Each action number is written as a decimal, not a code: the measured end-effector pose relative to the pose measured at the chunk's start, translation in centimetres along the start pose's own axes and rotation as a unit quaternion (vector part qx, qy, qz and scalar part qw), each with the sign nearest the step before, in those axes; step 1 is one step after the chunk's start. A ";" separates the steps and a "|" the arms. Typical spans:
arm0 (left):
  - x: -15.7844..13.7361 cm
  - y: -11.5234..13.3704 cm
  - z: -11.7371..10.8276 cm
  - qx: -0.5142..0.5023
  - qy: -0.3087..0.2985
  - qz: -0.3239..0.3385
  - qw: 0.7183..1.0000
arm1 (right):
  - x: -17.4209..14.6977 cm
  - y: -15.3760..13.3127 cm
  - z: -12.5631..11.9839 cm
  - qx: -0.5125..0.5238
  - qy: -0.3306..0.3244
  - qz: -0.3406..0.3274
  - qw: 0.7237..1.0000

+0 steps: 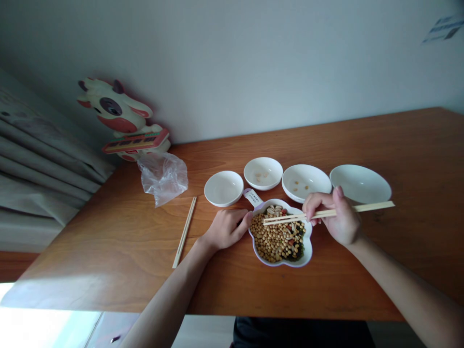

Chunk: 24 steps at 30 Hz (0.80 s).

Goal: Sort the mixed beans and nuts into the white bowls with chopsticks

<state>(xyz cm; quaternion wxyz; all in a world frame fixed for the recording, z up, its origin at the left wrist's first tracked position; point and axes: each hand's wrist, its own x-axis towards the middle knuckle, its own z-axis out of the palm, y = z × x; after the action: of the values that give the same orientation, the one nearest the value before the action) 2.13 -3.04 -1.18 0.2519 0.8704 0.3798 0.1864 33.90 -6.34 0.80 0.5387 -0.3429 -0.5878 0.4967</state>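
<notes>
A flower-shaped bowl with a pale purple rim and a short labelled handle stands near the table's front edge. Yellow soybeans, pale peanuts and darker green bits fill it. My left hand is at the bowl's left rim, fingers curled and thumb against the edge. Held in my right hand is a pair of wooden chopsticks. Their tips point left over the beans, slightly apart; whether anything is between them I cannot tell.
Behind stand white bowls: an empty one, one with a few pale pieces, one with a few soybeans, and another partly behind my right hand. Spare chopsticks, a plastic bag and a cow toy keyboard are left.
</notes>
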 end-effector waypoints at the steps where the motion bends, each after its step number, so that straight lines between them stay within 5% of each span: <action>1: 0.0 0.0 0.0 -0.001 0.000 0.001 1.000 | 0.1 -0.1 0.0 0.004 0.006 -0.003 1.000; 24: 0.0 0.1 -0.1 -0.001 0.003 0.001 1.000 | 0.2 -0.7 -0.4 0.022 0.060 -0.012 0.998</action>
<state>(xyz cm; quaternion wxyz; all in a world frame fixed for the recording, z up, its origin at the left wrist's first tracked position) 2.18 -3.10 -1.05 0.2512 0.8702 0.3792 0.1892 34.34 -6.25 1.50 0.5862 -0.3533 -0.5472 0.4818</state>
